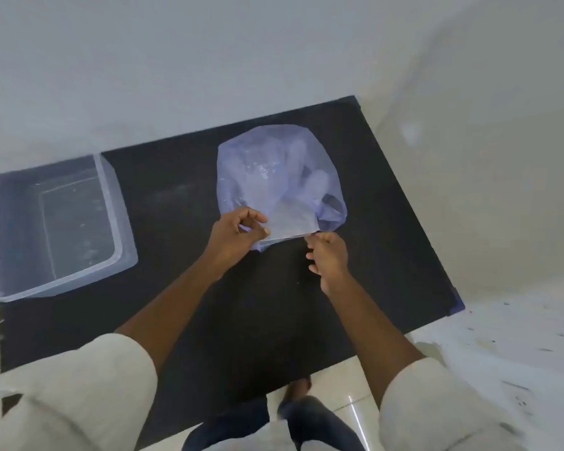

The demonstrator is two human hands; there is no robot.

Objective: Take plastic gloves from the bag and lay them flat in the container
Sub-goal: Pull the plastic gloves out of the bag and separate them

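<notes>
A pale blue translucent plastic bag [274, 170] lies on the black table [209, 288], its mouth facing me. Crumpled clear plastic gloves [310, 183] show through its film. My left hand [236, 237] pinches the left side of the bag's mouth. My right hand [328, 255] pinches the right side of that same edge, so the rim is stretched flat between both hands. A clear rectangular plastic container [111, 203] stands at the table's left end, well apart from the bag; I see nothing inside it.
White walls close in behind the table and on the right. The table's right edge [437, 255] runs diagonally beside a speckled white floor. My legs and a foot stand on glossy tiles below the near edge.
</notes>
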